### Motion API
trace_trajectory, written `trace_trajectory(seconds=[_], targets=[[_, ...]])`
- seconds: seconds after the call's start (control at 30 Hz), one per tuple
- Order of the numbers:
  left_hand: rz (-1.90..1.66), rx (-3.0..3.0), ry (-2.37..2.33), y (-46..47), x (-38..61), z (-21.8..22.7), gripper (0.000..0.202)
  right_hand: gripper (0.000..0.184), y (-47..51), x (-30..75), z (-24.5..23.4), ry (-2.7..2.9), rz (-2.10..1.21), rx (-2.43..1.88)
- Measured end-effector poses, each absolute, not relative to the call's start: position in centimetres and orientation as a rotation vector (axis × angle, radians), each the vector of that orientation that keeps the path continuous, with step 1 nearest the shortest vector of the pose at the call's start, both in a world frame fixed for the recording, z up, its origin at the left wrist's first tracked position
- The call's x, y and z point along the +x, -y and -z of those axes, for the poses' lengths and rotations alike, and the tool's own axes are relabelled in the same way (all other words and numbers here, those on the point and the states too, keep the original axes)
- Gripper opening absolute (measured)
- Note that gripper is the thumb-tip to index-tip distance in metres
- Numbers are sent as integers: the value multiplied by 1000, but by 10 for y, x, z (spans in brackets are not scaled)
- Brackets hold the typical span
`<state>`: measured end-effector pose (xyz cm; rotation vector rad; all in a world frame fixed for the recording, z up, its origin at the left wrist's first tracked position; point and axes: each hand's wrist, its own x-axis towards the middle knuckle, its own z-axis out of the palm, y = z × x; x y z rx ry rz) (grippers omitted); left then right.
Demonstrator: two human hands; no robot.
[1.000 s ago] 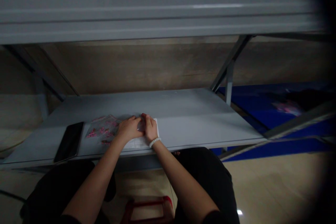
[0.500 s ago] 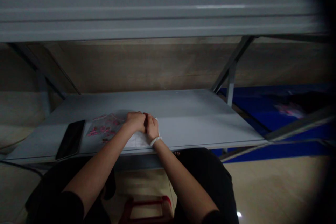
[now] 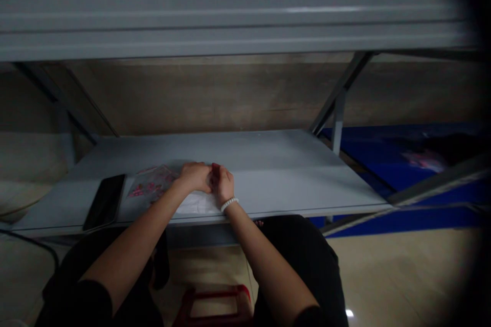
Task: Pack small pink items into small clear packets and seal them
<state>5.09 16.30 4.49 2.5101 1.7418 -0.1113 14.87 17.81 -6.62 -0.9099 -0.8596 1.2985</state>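
Note:
My left hand [image 3: 196, 177] and my right hand [image 3: 225, 185] meet over the shelf, fingers curled towards each other. What they pinch between them, if anything, is hidden and too dim to make out. A bracelet of white beads [image 3: 229, 204] circles my right wrist. Beneath the hands lies a flat white sheet [image 3: 197, 204], paper or cloth. Left of it, partly behind my left forearm, is a clear plastic bag [image 3: 148, 184] with several small pink pieces in or on it.
A black phone [image 3: 105, 201] lies on the grey shelf [image 3: 284, 179], near its left front corner. Metal braces [image 3: 337, 107] rise at both sides, and a ribbed grey panel [image 3: 230, 10] hangs above. Below are a red stool [image 3: 215, 294] and my knees; a blue mat [image 3: 368, 163] lies right.
My hands have come slightly apart, the left shifting a little leftward and my right fingers turning upward. The white edge seen beside my right hand is now hidden.

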Motion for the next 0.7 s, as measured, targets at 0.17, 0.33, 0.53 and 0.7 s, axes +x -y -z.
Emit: trace_trajectory(seconds=[0.17,0.33,0.53,0.7], targets=[[-23,2482,-1730,-159,26,-31,49,43,-177,152,61,700,-1373,-903],[-182,2435,-1716,-156,13,-17,54,40,-177,156,57,628,-1423,-877],[-318,2412,-1678,-155,7,-12,52,39,-180,163,56,596,-1480,-848],[-425,2415,-1664,-153,6,-14,49,38,-179,168,55,590,-1523,-819]])
